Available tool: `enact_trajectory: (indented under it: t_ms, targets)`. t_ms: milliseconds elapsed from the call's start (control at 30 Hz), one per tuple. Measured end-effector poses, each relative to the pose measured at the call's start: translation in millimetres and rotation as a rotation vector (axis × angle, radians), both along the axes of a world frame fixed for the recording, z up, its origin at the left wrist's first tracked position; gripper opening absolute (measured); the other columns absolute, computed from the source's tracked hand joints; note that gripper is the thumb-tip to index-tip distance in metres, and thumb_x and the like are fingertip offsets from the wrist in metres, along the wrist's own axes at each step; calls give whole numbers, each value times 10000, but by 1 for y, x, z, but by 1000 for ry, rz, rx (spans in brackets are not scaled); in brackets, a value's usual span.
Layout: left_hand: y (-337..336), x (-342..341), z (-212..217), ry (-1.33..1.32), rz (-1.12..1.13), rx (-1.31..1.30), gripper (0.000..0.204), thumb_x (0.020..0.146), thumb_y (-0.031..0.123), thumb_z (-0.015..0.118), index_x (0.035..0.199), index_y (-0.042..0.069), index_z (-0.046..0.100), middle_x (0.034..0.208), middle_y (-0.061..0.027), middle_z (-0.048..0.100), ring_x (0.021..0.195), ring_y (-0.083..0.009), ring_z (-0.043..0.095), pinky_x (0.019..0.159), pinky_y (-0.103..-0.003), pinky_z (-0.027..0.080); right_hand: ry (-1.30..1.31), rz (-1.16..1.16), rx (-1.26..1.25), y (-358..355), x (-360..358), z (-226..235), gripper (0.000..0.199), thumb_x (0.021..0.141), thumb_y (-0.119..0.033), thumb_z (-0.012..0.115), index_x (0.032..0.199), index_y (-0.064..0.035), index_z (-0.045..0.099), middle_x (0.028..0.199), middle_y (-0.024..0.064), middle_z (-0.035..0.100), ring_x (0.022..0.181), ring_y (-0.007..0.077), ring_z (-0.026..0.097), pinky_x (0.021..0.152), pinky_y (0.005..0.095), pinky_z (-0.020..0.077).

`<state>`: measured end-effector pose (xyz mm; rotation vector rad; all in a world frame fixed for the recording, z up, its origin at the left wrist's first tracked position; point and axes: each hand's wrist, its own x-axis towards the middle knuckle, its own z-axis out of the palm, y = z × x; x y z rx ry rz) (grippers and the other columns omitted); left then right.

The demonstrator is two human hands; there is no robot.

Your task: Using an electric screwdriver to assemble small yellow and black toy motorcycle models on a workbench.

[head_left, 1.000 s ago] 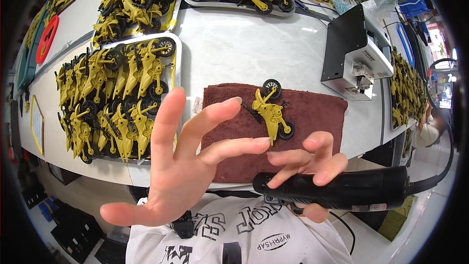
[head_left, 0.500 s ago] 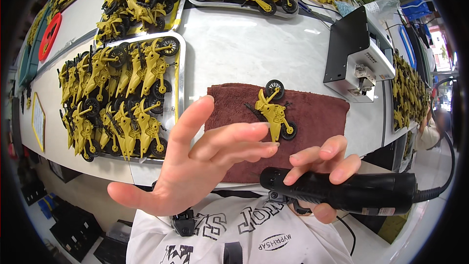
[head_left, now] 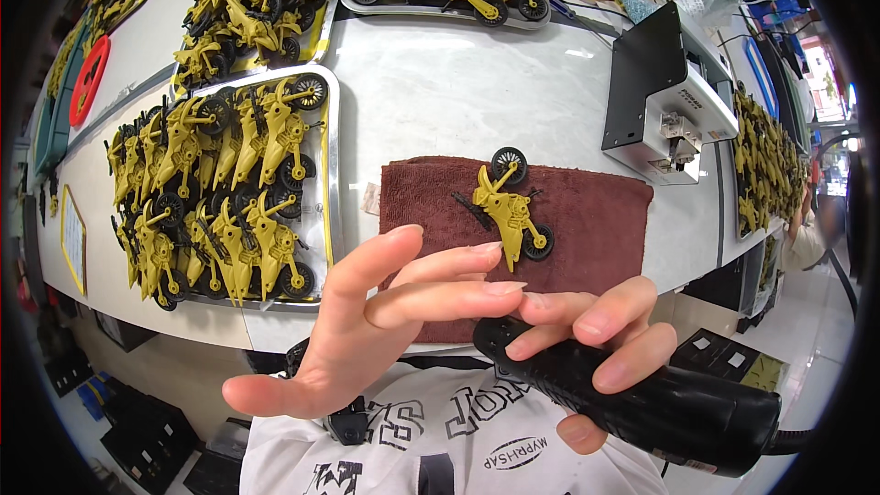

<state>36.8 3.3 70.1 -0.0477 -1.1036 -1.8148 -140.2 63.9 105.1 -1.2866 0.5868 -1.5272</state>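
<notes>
My left hand (head_left: pixel 367 325) is open, its fingers stretched toward the right with the thumb apart, nothing in it. Its fingertips come close to those of my right hand (head_left: pixel 600 344); I cannot tell whether they touch. My right hand is closed round a black, corded electric screwdriver (head_left: pixel 642 403), whose front end points up and to the left. Beyond both hands, a yellow toy motorcycle (head_left: pixel 505 211) with black wheels lies on its side on a folded brown towel (head_left: pixel 596 220).
At left, a metal tray (head_left: pixel 333 174) holds rows of similar toy motorcycles. More piles stand at the far left and on a far tray (head_left: pixel 367 7). A black-and-silver screw feeder (head_left: pixel 655 110) sits to the right. Further right lie more yellow parts (head_left: pixel 770 174).
The screwdriver has tilted, its cord end dropping lower. My right hand's fingers have shifted toward the left hand. My left hand has come down slightly; the toy motorcycle stays on the towel.
</notes>
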Motion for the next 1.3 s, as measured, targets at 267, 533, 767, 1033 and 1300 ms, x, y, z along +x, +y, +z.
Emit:
enact_trajectory:
  t_ms: [267, 533, 767, 1033, 1300]
  targets:
    - [3, -5, -7, 86, 119, 16, 1216, 697, 873, 217, 1367, -127, 43, 1139, -432, 463, 1331, -457, 197, 1072, -533, 121, 13, 30, 6, -2, 1, -1, 434, 708, 23, 704, 1053, -57, 452, 1189, 144, 347, 1201, 429, 419, 907, 425, 524]
    - [7, 6, -6, -140, 193, -61, 1078, 756, 820, 193, 1431, 5, -15, 1169, -291, 534, 1339, -457, 127, 1057, -583, 143, 24, 28, 12, -1, -5, -4, 427, 705, 30, 703, 1039, -55, 450, 1178, 145, 347, 1169, 456, 441, 897, 432, 528]
    - [-1, -1, -9, -90, 256, -184, 1191, 675, 874, 262, 1337, -112, 174, 1151, -365, 513, 1317, -461, 226, 1080, -511, 42, 87, 33, 46, -2, -6, 2, 429, 705, 22, 715, 1033, -56, 451, 1179, 147, 338, 1177, 459, 433, 871, 407, 544]
    - [-3, 0, -13, -351, 232, -290, 1203, 640, 894, 271, 1441, 38, -2, 1251, -321, 464, 1345, -430, 157, 1070, -555, 29, 163, -202, 142, -10, 9, -1, 252, 772, -99, 702, 943, -147, 524, 1331, 206, 302, 1230, 431, 401, 824, 414, 550]
    - [7, 0, 1, 3, 131, 147, 1037, 742, 822, 255, 1415, 188, -215, 1472, -245, -130, 1320, -534, 30, 1065, -588, 135, -29, 49, 42, -9, -13, -19, 371, 735, -76, 739, 1009, -87, 489, 1409, 209, 169, 1227, 518, 331, 797, 393, 573]
